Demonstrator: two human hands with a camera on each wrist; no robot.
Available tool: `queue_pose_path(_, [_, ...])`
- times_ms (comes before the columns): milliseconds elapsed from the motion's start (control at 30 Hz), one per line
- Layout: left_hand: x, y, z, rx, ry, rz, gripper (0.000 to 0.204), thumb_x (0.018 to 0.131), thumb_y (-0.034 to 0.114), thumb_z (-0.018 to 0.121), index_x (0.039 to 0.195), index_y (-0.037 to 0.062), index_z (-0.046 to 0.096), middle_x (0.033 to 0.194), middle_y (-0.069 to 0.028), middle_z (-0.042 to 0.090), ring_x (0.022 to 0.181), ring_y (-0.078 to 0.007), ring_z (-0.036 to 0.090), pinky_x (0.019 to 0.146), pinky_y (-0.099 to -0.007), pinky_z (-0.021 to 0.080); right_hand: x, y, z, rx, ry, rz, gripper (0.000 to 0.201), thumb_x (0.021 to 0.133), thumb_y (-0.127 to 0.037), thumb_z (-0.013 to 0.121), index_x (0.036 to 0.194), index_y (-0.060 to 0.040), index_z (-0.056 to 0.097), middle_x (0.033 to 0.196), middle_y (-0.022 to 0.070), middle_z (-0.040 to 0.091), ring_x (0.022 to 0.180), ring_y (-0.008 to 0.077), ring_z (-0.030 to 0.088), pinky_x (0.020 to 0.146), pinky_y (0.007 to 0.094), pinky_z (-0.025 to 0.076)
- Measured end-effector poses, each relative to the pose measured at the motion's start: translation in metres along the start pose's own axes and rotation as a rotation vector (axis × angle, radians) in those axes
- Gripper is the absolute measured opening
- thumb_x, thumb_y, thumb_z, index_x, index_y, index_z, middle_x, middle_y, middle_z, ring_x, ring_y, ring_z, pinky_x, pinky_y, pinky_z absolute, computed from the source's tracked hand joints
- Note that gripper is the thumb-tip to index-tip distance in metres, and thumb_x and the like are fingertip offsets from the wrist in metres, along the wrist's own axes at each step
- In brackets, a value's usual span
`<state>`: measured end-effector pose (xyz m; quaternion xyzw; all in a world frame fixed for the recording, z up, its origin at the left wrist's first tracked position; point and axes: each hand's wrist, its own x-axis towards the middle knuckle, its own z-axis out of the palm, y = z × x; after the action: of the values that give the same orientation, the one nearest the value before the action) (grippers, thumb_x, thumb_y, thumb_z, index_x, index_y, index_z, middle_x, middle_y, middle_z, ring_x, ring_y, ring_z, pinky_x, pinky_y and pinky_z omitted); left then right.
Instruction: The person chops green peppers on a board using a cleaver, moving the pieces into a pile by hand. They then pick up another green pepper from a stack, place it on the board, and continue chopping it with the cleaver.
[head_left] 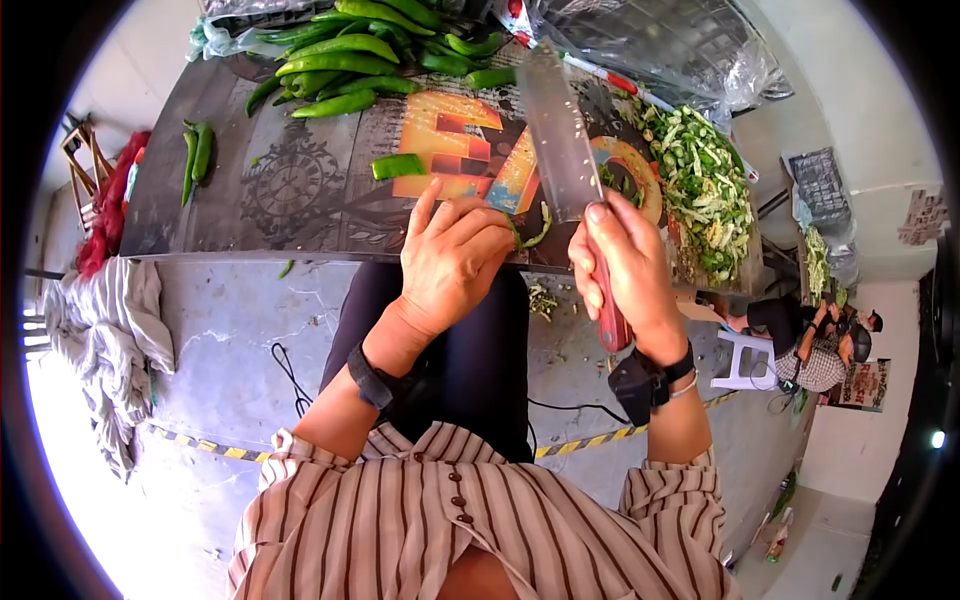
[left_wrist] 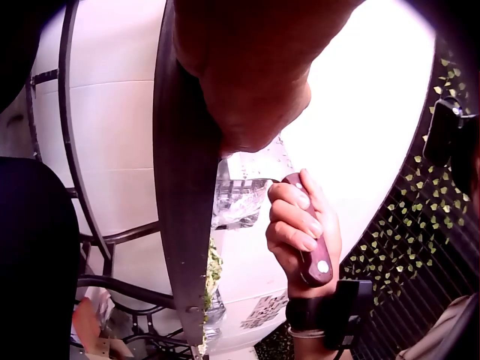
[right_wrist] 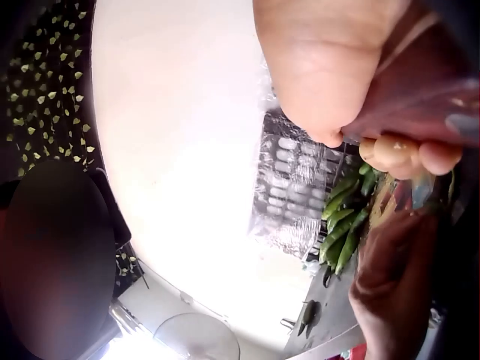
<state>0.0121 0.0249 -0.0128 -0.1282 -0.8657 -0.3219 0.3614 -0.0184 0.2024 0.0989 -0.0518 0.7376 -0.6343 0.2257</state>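
A buttoned, striped shirt (head_left: 470,530) was nearest; beyond it the right hand (head_left: 632,260) grasped the riveted handle (head_left: 608,305) of a broad steel knife (head_left: 562,130) angled across the printed tabletop (head_left: 230,105). The left hand (head_left: 455,250) lay at the straight near edge (head_left: 250,257) beside a thin green strip (head_left: 543,232), whether pinching I could not tell. Room lay left of a glossy cut pepper piece (head_left: 398,166), with whole green peppers (head_left: 340,62) beyond and a shredded heap (head_left: 708,190) at right.

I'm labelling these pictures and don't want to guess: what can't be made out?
- Head view: whether the left hand grips the pepper strip; the hand itself covers any contact.
- Head view: some table lettering, behind the knife blade.
- Head view: words on the wall sign, too small.
- Right wrist view: part of the knife handle, cut off by the right edge.
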Motion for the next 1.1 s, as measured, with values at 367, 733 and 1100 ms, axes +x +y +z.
queue_pose_path(367, [-0.001,-0.002,0.000,-0.021,0.004,0.003,0.018,0.072,0.010,0.075,0.088,0.0146,0.067,0.097,0.0040,0.061,0.090,-0.0177,0.059,0.111,-0.0447,0.034,-0.026,0.012,0.015,0.092,-0.140,0.085,0.039,0.105,-0.028,0.045,0.133,-0.0007,0.044,0.068,0.0005,0.049,0.043,0.0064,0.047,0.037,0.0220,0.040])
queue_pose_path(733, [0.000,-0.002,0.001,-0.025,0.029,-0.006,0.017,0.070,0.009,0.076,0.084,0.0140,0.067,0.091,0.0033,0.061,0.083,-0.0189,0.058,0.109,-0.0434,0.036,-0.019,0.003,0.011,0.045,-0.170,0.150,0.036,0.105,-0.028,0.044,0.129,-0.0020,0.046,0.067,0.0008,0.049,0.042,0.0065,0.047,0.036,0.0219,0.040])
queue_pose_path(1100, [0.002,0.001,-0.001,-0.065,0.000,-0.061,0.016,0.068,0.007,0.078,0.080,0.0131,0.070,0.085,0.0034,0.063,0.086,-0.0180,0.062,0.105,-0.0442,0.040,-0.003,-0.004,0.013,0.022,-0.174,0.261,0.031,0.105,-0.027,0.044,0.123,-0.0022,0.047,0.068,0.0005,0.049,0.042,0.0074,0.047,0.036,0.0230,0.041])
